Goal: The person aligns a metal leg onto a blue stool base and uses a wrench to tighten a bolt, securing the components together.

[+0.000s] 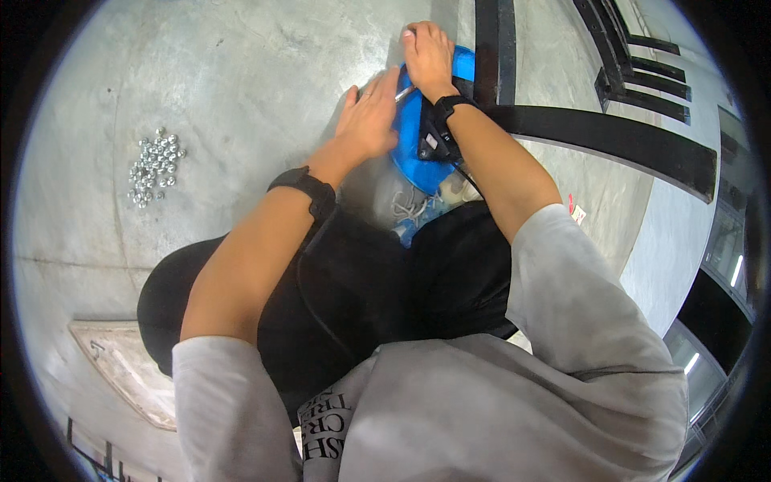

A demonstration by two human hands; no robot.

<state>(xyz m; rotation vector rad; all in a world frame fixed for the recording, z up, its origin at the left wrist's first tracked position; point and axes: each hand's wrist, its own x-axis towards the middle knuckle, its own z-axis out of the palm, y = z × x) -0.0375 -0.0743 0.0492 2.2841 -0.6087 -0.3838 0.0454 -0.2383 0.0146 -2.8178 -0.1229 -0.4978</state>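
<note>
My left hand [369, 120] is by the left edge of a blue rounded object [410, 132], its fingers stretched out and partly blurred. Close to its fingertips, a short silver metal rod [405, 94] crosses the blue edge. Farther off, my right hand [430, 58] bends over the far end of the blue object, fingers curled downward. What lies under those fingers is hidden. A black boxy part [438, 143] with a pale label sits on the blue object beneath my right wrist.
Many silver nuts [157, 167] lie in a loose pile on the grey concrete floor at left. A black metal frame [610, 136] stands at right. Between my knees a blue shoe with grey laces [411, 209] shows. A framed floor panel [132, 361] lies lower left.
</note>
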